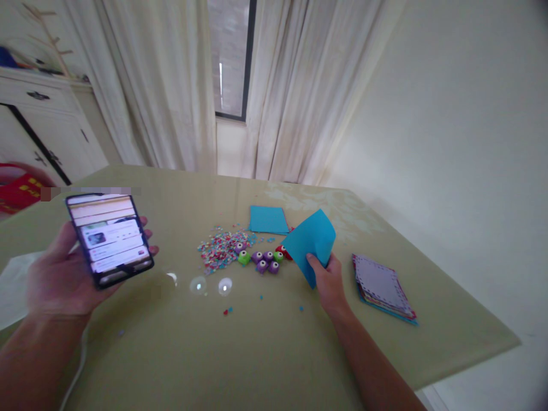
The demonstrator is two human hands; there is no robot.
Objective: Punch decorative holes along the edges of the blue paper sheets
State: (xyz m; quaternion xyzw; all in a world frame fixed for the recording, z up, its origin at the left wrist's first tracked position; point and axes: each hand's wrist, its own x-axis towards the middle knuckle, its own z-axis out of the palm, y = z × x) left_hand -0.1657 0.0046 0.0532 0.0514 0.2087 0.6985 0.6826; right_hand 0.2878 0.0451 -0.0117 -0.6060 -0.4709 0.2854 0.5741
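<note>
My left hand (pixel 64 274) is wrapped round a smartphone (pixel 112 240) whose lit screen faces me. In my right hand (pixel 329 279) a sheet of blue paper (pixel 311 240) is pinched between thumb and fingers, its edges curving slightly above the table. Behind it lies a flat stack of blue paper squares (pixel 268 219). Left of the held sheet are several purple and green craft pieces with eyes (pixel 262 258), and a red one (pixel 282 250) is partly hidden by the sheet. Beside them spreads a pile of small colourful confetti bits (pixel 219 249).
A stack of paper sheets with punched edges (pixel 385 285) sits on the right of the table (pixel 205 354). A white cable (pixel 79 365) runs under my left wrist. Whitish sheeting (pixel 17 288) lies at the left edge. Curtains (pixel 162 85) and a wall (pixel 462 142) stand behind.
</note>
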